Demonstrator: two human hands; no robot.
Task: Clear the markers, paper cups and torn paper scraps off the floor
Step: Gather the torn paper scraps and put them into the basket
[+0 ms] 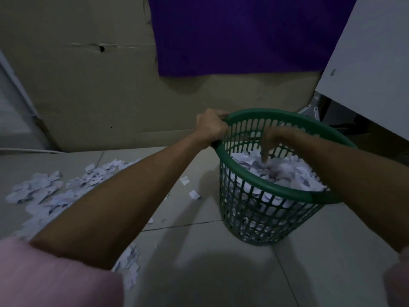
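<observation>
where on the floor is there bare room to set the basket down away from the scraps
Bare tile lies in front of the green basket, toward the camera, and between it and the cardboard wall. Crowded: torn paper scraps cover the floor left of the left arm; two stray scraps lie beside the basket.

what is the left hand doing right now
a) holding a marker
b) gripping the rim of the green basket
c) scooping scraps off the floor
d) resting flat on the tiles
b: the left hand has its fingers curled over the rim of the green basket, while the right hand reaches down into the paper scraps inside it.
</observation>
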